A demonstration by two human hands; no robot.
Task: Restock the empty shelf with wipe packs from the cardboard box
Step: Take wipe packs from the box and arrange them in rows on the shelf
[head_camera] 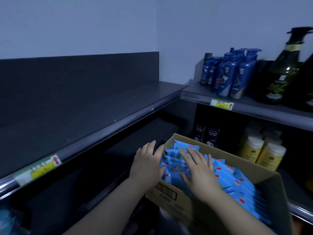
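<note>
Wipe packs [225,173], soft blue plastic pouches with red tabs, stand packed on edge in rows inside the open brown cardboard box [169,199], filling it almost to the rim. The box sits low, below and to the right of the long dark grey empty shelf [81,106], whose front rail carries a green and yellow price tag [40,167] with a red arrow.

Both hands are at the box's near-left end. The left hand [149,163] lies along the outside of the box's left wall, fingers spread and clamped on nothing. The right hand [199,170] rests flat on top of the packs inside the box, fingers splayed, not yet closed round any pack.

These pouches look light, squashy and slick, so a single pack would likely slide or buckle if pinched at a corner. A sound hold would be to press 1 short run of packs between both palms at its 2 ends, gripping the flat faces, and lift them as a block.

Past the box's far side stand 2 black shampoo bottles [208,134].
</note>
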